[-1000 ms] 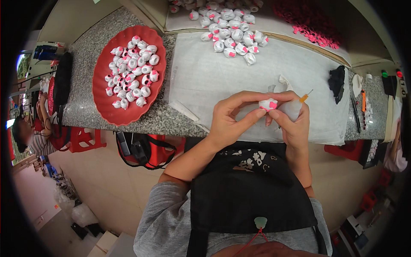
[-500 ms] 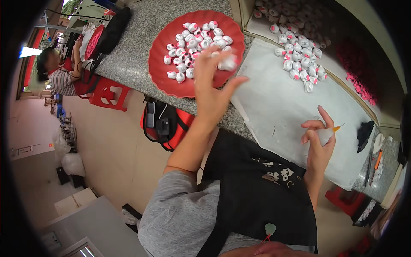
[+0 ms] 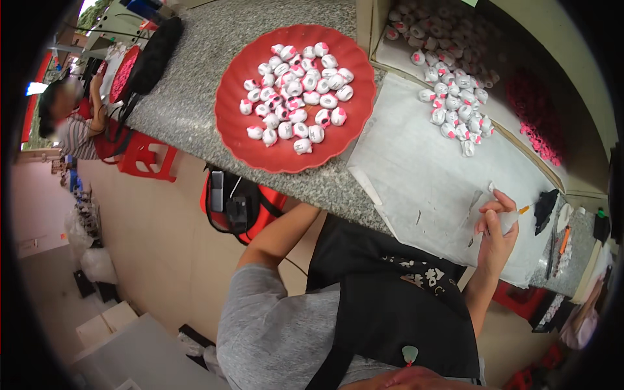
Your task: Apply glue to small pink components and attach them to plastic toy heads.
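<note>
My right hand [image 3: 499,229], above the white sheet [image 3: 406,146] on the counter, is wrapped round a small translucent squeeze bottle [image 3: 509,220] with a thin orange tip. A small white bit [image 3: 491,186] shows at its fingertips, too small to name. My left forearm [image 3: 289,227] reaches to the counter's front edge, where the hand disappears from sight beneath it. Beyond that edge stands a scalloped red plate [image 3: 227,123] with several small round white pieces [image 3: 294,87] marked in pink and black. More such white-and-pink pieces [image 3: 455,107] lie heaped at the sheet's far edge.
A black cloth [image 3: 546,211] and an orange-handled tool [image 3: 564,240] lie at the right. Pink bits [image 3: 543,143] are piled in the shelf recess. Below the counter sits a red stool with a black bag [image 3: 240,208]. Another person [image 3: 75,123] works at the far left.
My left hand, earlier over the red plate with a white piece, has pulled back and dropped below the counter edge. The right hand still grips the bottle; the view has shifted slightly.
</note>
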Available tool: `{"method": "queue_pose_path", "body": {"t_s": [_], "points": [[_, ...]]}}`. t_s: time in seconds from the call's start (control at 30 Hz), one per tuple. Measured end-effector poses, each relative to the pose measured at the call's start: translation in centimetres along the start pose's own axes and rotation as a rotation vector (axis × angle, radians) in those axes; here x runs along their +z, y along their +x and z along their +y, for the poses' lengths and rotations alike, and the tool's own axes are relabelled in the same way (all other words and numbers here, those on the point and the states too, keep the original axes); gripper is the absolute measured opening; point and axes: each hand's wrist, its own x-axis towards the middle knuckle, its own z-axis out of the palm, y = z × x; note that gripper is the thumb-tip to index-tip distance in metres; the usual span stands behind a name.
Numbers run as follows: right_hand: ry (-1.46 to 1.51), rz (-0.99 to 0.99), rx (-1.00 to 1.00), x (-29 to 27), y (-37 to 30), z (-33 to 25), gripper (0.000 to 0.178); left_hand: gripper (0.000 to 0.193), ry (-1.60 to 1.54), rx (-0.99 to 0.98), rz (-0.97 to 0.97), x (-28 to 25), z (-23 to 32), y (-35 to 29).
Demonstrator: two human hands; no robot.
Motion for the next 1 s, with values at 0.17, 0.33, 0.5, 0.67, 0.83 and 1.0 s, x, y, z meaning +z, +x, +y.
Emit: {"method": "queue_pose_path", "body": {"t_s": [0.17,0.33,0.5,0.67,0.83,1.0], "points": [[-0.055,0.065,0.032,0.5,-1.0,-1.5,0.028,0.035,-0.03,0.128,-0.207,3.9,1.0,4.9],[-0.161,0.124,0.078,1.0,-1.1,-2.5,0.028,0.035,-0.083,0.235,-0.347,8.0,2.3,8.5],[-0.2,0.128,0.084,2.0,-0.5,-2.4,0.027,0.035,-0.11,0.258,-0.414,10.1,2.3,8.0],[-0.23,0.076,0.083,3.5,0.7,-2.6,0.026,0.036,-0.085,0.278,-0.424,9.8,2.2,8.0],[-0.22,0.112,0.059,4.3,3.2,-2.0,0.023,0.036,-0.047,0.291,-0.461,10.2,1.8,7.9],[-0.25,0.146,0.042,4.6,4.1,-1.5,0.02,0.036,0.002,0.291,-0.513,9.3,0.9,6.8]]}}
